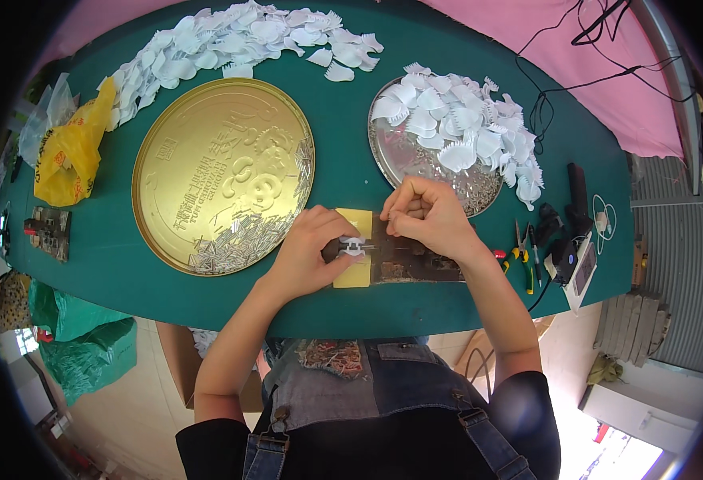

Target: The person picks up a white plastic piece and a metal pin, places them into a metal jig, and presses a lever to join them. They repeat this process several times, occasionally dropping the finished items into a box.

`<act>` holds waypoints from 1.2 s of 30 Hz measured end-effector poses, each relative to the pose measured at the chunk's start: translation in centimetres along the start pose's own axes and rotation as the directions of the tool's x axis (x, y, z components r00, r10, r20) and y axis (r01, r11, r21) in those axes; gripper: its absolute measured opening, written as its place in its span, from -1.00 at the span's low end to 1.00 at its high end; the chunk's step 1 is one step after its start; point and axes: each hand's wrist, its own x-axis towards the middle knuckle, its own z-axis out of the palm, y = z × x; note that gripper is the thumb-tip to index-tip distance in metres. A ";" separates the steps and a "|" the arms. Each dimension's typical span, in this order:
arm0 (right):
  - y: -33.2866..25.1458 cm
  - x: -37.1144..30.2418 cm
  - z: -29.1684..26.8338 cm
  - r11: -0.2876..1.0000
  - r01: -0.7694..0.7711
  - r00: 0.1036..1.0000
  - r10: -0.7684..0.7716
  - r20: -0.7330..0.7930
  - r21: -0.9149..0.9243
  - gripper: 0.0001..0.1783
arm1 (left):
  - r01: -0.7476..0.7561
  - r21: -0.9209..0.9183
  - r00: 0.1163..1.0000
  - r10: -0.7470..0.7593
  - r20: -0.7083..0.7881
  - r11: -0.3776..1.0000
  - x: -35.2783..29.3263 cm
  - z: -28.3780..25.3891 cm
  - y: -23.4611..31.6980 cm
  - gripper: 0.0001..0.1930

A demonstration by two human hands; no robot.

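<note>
My left hand (313,250) curls its thumb and fingers round a small white plastic claw-clip piece (353,246), held at the left end of a dark metal jig (411,262). A yellow plate (353,278) lies under that end. My right hand (430,218) hovers over the jig, thumb and forefinger pinched together; whatever is between them is too small to make out. Left of my left hand lies a round gold tray (199,152) with many thin metal pins (243,244). Beyond my right hand, a round silver tray (385,148) holds white toothed claw-clip halves (447,116) and small shiny parts.
A long heap of white clip halves (207,40) spreads along the far edge. Yellow-handled pliers (517,254), a black cable and a small white device (582,272) lie at the right. A yellow plastic bag (71,156) and a metal block (47,234) sit at the left.
</note>
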 end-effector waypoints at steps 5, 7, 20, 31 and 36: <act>-0.9 -0.2 0.5 0.989 -0.110 0.994 0.107 0.034 0.102 -0.85 | -0.002 0.000 1.000 0.002 -0.009 1.000 -0.1 0.0 0.0 -0.71; -0.7 -0.4 0.5 0.991 -0.120 0.992 0.117 0.052 0.061 -0.84 | 0.017 -0.026 1.000 -0.017 -0.012 1.000 0.0 0.0 0.2 -0.77; -1.2 -1.2 3.3 0.902 0.082 0.997 -0.076 0.031 -0.423 -0.91 | -0.014 -0.050 1.000 0.014 0.009 0.999 -0.3 0.1 -0.6 -0.75; -1.8 -1.4 4.8 0.812 0.065 0.998 -0.053 0.037 -0.580 -0.85 | -0.050 0.000 0.999 0.050 -0.017 0.999 -0.3 0.2 -0.4 -0.76; -1.7 -1.3 4.8 0.856 0.005 1.000 -0.006 0.000 -0.518 -0.83 | -0.041 0.001 0.999 0.041 -0.018 0.999 -0.3 0.2 -0.4 -0.75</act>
